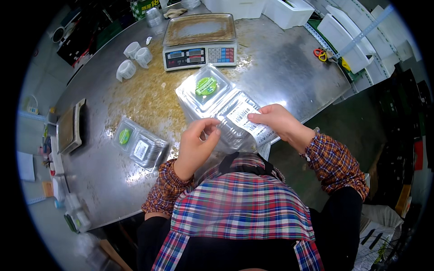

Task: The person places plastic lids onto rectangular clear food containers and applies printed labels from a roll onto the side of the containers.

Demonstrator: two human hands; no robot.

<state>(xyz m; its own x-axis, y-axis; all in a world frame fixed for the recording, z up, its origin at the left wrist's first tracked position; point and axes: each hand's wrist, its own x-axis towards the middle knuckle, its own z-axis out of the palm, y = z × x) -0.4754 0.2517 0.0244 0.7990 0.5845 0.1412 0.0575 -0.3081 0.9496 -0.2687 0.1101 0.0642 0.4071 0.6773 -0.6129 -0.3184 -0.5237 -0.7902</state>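
A stack of clear plastic clamshell containers [206,101] lies opened out before me near the table's front edge, a round green sticker on the top lid. My right hand [283,123] pinches a strip of white barcode labels [252,123] between thumb and fingers, over the nearer half of the stack. My left hand [200,145] is at the stack's left side, thumb and index finger close together; whether a label is between them cannot be told. To the left lies a second stack of clear clamshells [149,155] with a green sticker and a white barcode label.
Behind the stack stands a digital scale [200,56] with a stained metal pan. Several rolls of labels [126,69] sit left of it. Another scale [70,127] is at the metal table's left edge. White foam boxes [288,13] and scissors [320,55] lie at the back right.
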